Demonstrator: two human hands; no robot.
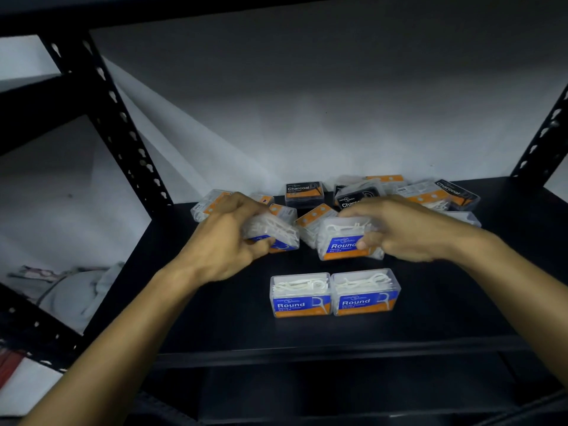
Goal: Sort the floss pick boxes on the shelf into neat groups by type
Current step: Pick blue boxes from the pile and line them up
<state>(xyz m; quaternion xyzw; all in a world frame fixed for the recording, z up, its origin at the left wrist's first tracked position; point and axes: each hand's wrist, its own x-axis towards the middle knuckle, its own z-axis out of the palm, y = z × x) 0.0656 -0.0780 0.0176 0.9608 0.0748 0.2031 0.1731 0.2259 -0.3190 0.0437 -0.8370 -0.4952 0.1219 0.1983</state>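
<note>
Blue-and-orange Round boxes [333, 293], black Charcoal boxes [304, 191], black shelf [307, 336].

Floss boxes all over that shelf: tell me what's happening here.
A person is sorting them by type. The left hand holds one blue Round box, tilted; the right hand holds another Round box, label facing the camera. Two Round boxes already stand side by side, touching, near the front of the black shelf. Behind the hands lies an unsorted heap mixing Charcoal and other boxes, some tipped over.
</note>
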